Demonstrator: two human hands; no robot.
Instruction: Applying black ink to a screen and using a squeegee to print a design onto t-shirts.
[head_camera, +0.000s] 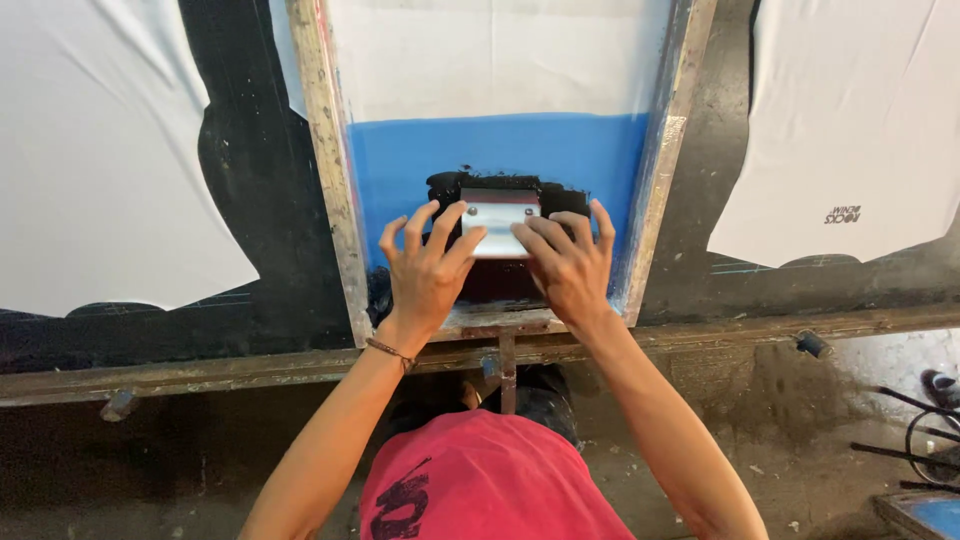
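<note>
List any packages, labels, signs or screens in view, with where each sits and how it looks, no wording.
Printing screen: centre, under both hands, worn wooden frame, mesh white above and blue below, black ink patch.
Small printed mark: on the white shirt at right, dark, compact, seen upside down.
Dark graphic: on the person's red shirt, bottom centre, partly visible.
No packages or signs.

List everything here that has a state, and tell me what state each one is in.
Left hand: fingers spread, pressing on squeegee.
Right hand: fingers spread, pressing on squeegee.
Squeegee: on the screen, in black ink.
Screen frame: lowered flat.
Right shirt: spread flat, already printed.
Left shirt: spread flat.
</note>
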